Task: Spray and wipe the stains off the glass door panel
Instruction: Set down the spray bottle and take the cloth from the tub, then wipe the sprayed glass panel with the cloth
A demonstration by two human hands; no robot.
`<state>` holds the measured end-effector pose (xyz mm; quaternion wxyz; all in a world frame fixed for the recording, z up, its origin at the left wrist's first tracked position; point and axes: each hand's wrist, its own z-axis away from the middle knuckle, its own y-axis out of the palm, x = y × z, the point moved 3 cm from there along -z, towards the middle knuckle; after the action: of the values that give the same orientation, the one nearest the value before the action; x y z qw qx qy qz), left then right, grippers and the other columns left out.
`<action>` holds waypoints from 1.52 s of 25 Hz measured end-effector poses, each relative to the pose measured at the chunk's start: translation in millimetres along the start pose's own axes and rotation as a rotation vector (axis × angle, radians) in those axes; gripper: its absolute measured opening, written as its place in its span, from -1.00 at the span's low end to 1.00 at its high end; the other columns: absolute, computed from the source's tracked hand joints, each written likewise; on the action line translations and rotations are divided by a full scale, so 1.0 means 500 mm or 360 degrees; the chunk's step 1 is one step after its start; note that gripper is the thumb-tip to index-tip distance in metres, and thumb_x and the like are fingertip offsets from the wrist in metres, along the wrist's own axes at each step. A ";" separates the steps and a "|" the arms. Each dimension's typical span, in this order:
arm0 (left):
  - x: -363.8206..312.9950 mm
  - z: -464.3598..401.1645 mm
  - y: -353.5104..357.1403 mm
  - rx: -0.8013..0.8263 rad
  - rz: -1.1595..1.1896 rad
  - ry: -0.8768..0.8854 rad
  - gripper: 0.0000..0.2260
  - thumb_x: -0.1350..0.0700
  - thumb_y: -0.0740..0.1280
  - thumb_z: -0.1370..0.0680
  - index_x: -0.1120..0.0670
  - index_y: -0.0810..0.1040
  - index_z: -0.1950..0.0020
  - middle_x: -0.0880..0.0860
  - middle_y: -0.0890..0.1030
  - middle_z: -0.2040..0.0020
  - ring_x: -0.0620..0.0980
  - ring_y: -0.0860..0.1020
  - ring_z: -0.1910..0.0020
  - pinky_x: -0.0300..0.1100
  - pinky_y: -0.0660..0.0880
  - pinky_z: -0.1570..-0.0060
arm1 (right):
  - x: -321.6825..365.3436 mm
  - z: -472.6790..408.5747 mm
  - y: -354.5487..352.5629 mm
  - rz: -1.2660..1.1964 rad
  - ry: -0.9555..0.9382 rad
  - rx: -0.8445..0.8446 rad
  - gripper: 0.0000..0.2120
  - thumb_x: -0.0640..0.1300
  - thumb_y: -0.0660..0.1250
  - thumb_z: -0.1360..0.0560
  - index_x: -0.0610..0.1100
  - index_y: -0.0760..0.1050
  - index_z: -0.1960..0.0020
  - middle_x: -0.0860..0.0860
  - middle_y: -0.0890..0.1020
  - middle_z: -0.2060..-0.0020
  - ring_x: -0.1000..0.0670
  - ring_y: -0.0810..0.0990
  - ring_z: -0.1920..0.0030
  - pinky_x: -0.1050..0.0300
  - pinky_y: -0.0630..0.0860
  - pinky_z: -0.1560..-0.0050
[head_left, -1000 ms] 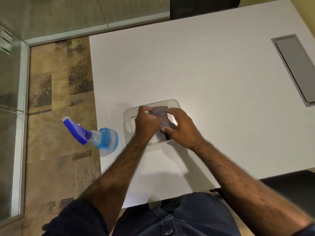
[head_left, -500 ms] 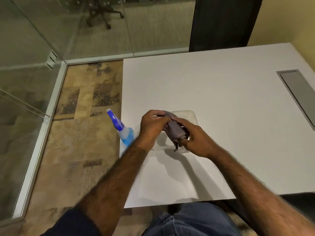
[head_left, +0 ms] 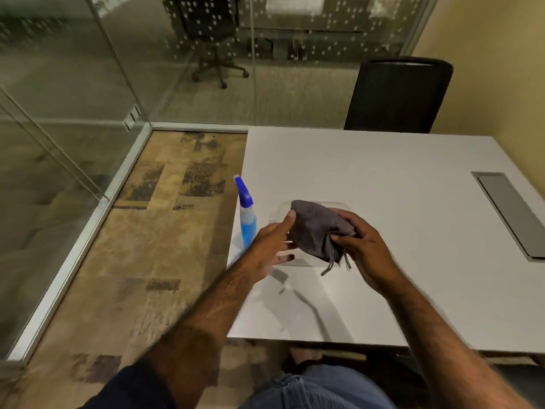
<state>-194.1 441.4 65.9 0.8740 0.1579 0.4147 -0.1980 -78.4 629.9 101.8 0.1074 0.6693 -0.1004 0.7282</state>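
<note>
Two hands meet over the white table (head_left: 383, 172). The right hand (head_left: 365, 246) squeezes the gray cloth (head_left: 317, 228), and the left hand (head_left: 271, 246) is loose, one finger touching it. Beside them the spray bottle (head_left: 247, 219) stands up tall at the table's left edge, nozzle pointing away toward the glass wall (head_left: 73, 84).

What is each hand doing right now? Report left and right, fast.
Left hand: open, fingers spread, thumb touching the grey cloth, gripping nothing.
Right hand: closed on the grey cloth, holding it above the table.
</note>
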 end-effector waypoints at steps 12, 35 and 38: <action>0.012 0.248 -0.209 -0.0328 0.0390 0.0609 -0.76 0.05 0.51 -0.59 0.10 0.70 -0.22 0.07 0.79 -0.08 0.09 0.74 -0.09 -0.04 0.67 -0.08 | 0.015 0.101 0.239 0.0235 -0.0070 0.0411 -0.53 0.11 0.53 -0.55 0.19 0.56 -0.44 0.09 0.69 -0.37 0.03 0.67 -0.35 0.14 0.69 -0.19; 0.365 0.737 -0.804 -0.1996 0.0429 0.0646 -0.79 0.28 0.58 -0.51 0.25 0.65 -0.09 0.15 0.68 0.03 0.03 0.58 0.06 0.05 0.59 -0.09 | -0.010 0.135 1.083 -0.0185 0.0580 0.1435 -0.69 -0.13 0.46 -0.64 -0.28 0.62 -0.31 -0.26 0.74 -0.26 -0.19 0.74 -0.20 -0.01 0.71 -0.19; 0.403 0.770 -0.852 -0.2301 0.0470 0.0618 -0.69 0.22 0.59 -0.52 0.15 0.62 -0.22 0.18 0.70 -0.15 0.03 0.61 -0.09 0.11 0.60 -0.31 | 0.007 0.173 1.211 -0.0152 0.0605 0.1613 -0.87 -0.16 0.47 -0.64 -0.17 0.65 -0.15 -0.16 0.79 -0.05 -0.08 0.77 -0.01 0.02 0.73 -0.03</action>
<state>-25.6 -142.8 92.9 0.6886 -0.3678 0.5620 0.2733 -172.4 25.8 111.2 -0.1794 0.4976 0.3149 0.7881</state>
